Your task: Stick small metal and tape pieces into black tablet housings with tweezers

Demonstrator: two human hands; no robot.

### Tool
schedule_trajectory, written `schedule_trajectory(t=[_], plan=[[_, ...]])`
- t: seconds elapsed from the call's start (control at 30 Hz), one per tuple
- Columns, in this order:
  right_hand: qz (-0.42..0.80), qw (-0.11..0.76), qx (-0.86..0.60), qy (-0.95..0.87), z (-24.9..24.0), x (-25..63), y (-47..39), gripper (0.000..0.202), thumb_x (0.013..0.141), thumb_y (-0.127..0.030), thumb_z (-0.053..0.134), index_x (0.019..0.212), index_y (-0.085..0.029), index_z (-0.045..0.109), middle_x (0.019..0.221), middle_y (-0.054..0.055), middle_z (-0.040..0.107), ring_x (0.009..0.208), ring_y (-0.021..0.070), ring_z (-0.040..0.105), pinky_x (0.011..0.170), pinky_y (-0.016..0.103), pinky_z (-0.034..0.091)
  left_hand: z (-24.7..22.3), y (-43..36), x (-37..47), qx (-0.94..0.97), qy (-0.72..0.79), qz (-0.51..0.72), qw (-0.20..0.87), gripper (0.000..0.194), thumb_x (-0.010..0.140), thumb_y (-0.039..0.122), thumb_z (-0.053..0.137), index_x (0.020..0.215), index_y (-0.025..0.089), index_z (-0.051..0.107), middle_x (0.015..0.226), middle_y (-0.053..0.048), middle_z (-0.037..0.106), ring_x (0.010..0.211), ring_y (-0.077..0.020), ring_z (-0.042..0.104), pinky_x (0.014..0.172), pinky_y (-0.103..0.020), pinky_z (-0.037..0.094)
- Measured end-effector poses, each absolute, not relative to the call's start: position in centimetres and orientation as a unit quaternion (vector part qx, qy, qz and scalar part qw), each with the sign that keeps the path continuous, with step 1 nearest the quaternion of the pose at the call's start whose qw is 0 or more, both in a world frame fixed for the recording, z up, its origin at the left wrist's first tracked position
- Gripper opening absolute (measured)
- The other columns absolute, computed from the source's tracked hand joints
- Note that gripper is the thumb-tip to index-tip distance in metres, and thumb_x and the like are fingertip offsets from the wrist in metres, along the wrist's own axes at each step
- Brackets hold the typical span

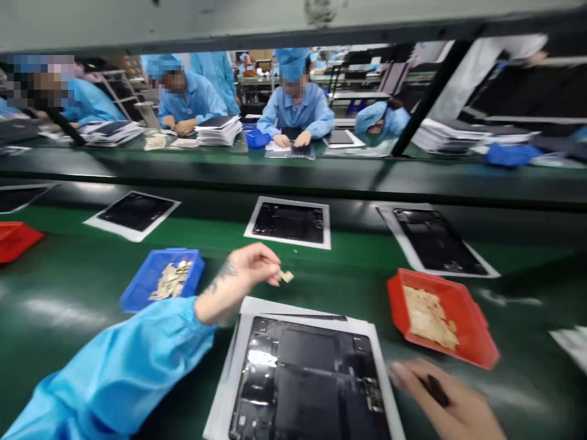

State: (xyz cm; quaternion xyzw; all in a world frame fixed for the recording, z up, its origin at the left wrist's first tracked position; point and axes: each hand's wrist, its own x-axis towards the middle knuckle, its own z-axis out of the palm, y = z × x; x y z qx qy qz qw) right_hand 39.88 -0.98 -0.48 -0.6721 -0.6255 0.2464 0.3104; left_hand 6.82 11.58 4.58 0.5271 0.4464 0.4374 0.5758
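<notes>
My left hand [254,266], in a blue sleeve, pinches a small beige piece [287,277] between thumb and fingertips, above the far edge of the nearest tablet-like device. That device [309,379] has black innards exposed and lies on a stack of white sheets [229,382] in front of me. To its right, my right hand [444,394] is slightly blurred and closed around a slim dark tool [437,391]; most of the tool is hidden. A blue bin [137,284] of beige pieces sits left of my left hand. Beyond my right hand stands a red bin [477,324], also holding beige pieces.
Along the green belt beyond lie more black devices on white sheets, one left [137,211], one middle [288,221], one right [440,241]. Another red bin [18,238] is at far left. Several people in blue work across a raised ledge [284,171]; a beam [257,21] crosses overhead.
</notes>
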Motion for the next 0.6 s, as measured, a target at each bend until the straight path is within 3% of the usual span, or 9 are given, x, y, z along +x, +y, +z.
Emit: schedule_trajectory(t=[0.07, 0.2, 0.37, 0.6], plan=[[0.29, 0.337, -0.632, -0.635, 0.8, 38.7, 0.0, 0.025, 0.08, -0.048, 0.06, 0.077, -0.026, 0.073, 0.076, 0.003, 0.071, 0.067, 0.0211, 0.066, 0.061, 0.026, 0.054, 3.4, 11.1, 12.6, 0.475, 0.38, 0.421, 0.673, 0.021, 0.072, 0.025, 0.072, 0.083, 0.013, 0.059, 0.071, -0.004, 0.067, 0.064, -0.0133, 0.062, 0.066, -0.027, 0.051], [0.327, 0.429, -0.619, -0.57, 2.0, 38.6, 2.2, 0.026, 0.079, -0.039, 0.065, 0.099, -0.023, 0.069, 0.091, 0.006, 0.07, 0.08, 0.0229, 0.064, 0.07, 0.032, 0.052, 2.3, 10.5, 21.0, 0.458, 0.307, 0.384, 0.741, 0.023, 0.069, 0.026, 0.075, 0.081, 0.013, 0.06, 0.068, -0.004, 0.065, 0.062, -0.0127, 0.061, 0.064, -0.025, 0.05], [0.382, 0.508, -0.6, -0.485, 1.3, 41.1, 2.7, 0.02, 0.082, -0.038, 0.065, 0.077, -0.019, 0.064, 0.069, 0.001, 0.062, 0.065, 0.0169, 0.058, 0.063, 0.03, 0.048, 2.3, 10.4, 25.8, 0.443, 0.273, 0.343, 0.782, 0.023, 0.068, 0.026, 0.077, 0.079, 0.013, 0.061, 0.066, -0.003, 0.064, 0.06, -0.0112, 0.06, 0.062, -0.023, 0.047], [0.331, 0.505, -0.571, -0.557, 0.4, 43.7, 2.4, 0.019, 0.089, -0.032, 0.057, 0.076, -0.02, 0.06, 0.077, 0.003, 0.06, 0.073, 0.0177, 0.056, 0.07, 0.03, 0.045, 0.7, 10.0, 28.9, 0.369, 0.251, 0.274, 0.852, 0.026, 0.064, 0.024, 0.079, 0.078, 0.014, 0.06, 0.068, -0.002, 0.062, 0.061, -0.0098, 0.058, 0.062, -0.021, 0.046]])
